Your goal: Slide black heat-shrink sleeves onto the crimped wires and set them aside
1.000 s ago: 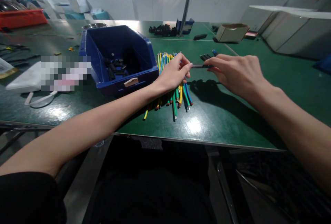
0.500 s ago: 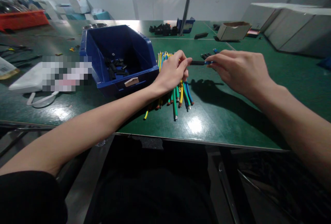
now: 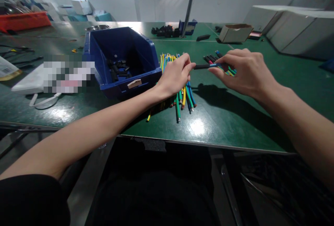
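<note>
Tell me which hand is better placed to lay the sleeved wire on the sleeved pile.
Right, probably. The right hand holds the sleeved wire by its blue end, right beside the sleeved pile. The left hand pinches the black end over the loose wires, farther from that pile.

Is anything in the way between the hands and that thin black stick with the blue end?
Nothing visible is. The left hand pinches one end of the black-sleeved wire and the right hand pinches its blue end. The pile of coloured wires lies below, on the green table.
</note>
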